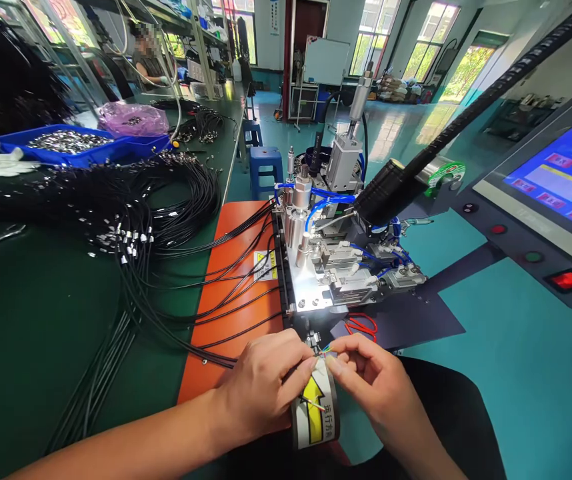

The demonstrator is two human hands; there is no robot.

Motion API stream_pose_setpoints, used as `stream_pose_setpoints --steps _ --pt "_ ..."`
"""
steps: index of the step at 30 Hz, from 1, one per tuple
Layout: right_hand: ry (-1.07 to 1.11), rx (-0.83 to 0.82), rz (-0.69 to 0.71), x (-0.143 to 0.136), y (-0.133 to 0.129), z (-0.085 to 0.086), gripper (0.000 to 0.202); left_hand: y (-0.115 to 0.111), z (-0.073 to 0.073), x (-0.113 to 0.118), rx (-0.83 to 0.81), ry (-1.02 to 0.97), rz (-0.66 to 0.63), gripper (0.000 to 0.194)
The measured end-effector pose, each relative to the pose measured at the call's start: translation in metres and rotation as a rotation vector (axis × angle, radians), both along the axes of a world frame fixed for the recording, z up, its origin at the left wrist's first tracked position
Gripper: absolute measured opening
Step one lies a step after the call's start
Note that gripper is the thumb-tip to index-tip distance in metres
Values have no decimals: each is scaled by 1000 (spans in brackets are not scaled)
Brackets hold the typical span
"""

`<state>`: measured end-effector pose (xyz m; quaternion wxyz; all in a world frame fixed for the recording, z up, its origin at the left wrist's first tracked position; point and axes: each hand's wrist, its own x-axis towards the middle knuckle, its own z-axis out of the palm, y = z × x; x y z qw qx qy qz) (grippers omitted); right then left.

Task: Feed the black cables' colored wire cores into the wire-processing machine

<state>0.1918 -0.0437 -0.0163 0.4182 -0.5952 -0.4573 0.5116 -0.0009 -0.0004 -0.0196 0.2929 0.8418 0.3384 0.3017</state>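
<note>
My left hand (273, 373) is closed around the end of a black cable at the front of the machine (346, 267). Thin coloured wires (325, 349) stick out between my two hands. The fingertips of my right hand (371, 373) are pinched together on these wires. Just below my fingers is a round white part with a yellow arrow (319, 413). A short cable end with a light tip shows beneath my left hand. Several black cables (236, 327) run across the orange plate (246, 300) toward the machine.
Bundles of black cables (181, 200) lie on the green table (26, 333) at left, near a blue tray (66, 157) of metal parts. Red-handled scissors (362, 325) lie beyond my right hand. A screen (566, 180) stands at right. Another person (151, 63) sits far back left.
</note>
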Motion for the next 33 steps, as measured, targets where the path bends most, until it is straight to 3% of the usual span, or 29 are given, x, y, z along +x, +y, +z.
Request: stream_pose_setpoints --steps 12,21,28,33 --pt "53 16 157 1 10 7 17 0 2 -1 43 25 -46 22" --pt "133 71 15 -11 13 9 18 -2 5 1 -22 -49 35 23" --pt "140 101 -69 -23 6 2 21 0 4 0 10 -22 -37 26" --pt "106 -9 87 -2 6 6 20 1 1 0 55 21 -36 26"
